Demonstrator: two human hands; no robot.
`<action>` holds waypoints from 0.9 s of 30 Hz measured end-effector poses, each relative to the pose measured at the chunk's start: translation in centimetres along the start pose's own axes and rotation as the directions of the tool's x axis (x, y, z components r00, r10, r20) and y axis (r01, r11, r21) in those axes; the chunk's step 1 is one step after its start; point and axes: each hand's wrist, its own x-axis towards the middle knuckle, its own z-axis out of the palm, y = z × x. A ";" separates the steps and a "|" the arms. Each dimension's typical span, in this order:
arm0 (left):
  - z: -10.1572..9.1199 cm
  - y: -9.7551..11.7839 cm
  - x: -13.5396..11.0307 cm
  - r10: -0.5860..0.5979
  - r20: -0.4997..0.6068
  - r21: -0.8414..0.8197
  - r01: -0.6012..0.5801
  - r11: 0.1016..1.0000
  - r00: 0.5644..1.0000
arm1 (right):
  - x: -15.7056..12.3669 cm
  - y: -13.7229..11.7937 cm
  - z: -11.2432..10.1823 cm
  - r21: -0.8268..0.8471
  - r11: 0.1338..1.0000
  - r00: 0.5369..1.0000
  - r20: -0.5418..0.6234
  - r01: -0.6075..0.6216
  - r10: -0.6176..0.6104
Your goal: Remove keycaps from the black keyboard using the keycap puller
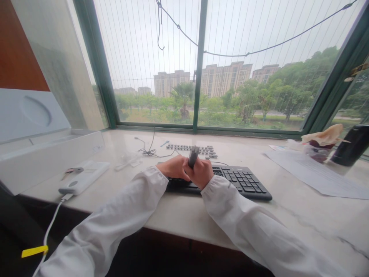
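A black keyboard (242, 181) lies on the pale stone counter (288, 215) in front of the window. My right hand (201, 172) is closed round a slim grey tool (193, 156) that stands upright over the keyboard's left part. My left hand (173, 168) rests on the keyboard's left end, fingers curled, touching the right hand. What its fingers hold, if anything, is hidden. Behind the hands, rows of loose dark keycaps (191, 148) lie on the counter. Both arms wear white sleeves.
A white power bank (83, 177) with a white cable lies at the left, beside a long white box (49, 157). A thin cable (150, 151) coils behind. Paper sheets (317, 173), a dark cylinder (350, 145) and a wrapped item (324, 139) sit at right.
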 end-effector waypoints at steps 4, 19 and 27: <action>-0.2 0.5 -0.5 0.014 -0.024 0.042 -0.013 0.999 1.000 | 0.7 0.9 -0.7 0.031 0.991 0.991 -0.041 -0.127 0.128; -0.7 1.1 -0.7 0.042 -0.267 0.386 0.067 0.920 0.963 | 2.5 5.5 -2.0 0.319 0.886 0.852 0.504 -0.336 0.142; -0.4 1.6 -0.5 0.024 -0.321 0.361 0.099 0.927 0.947 | 2.2 5.6 -1.1 0.282 0.930 0.873 0.482 -0.236 0.075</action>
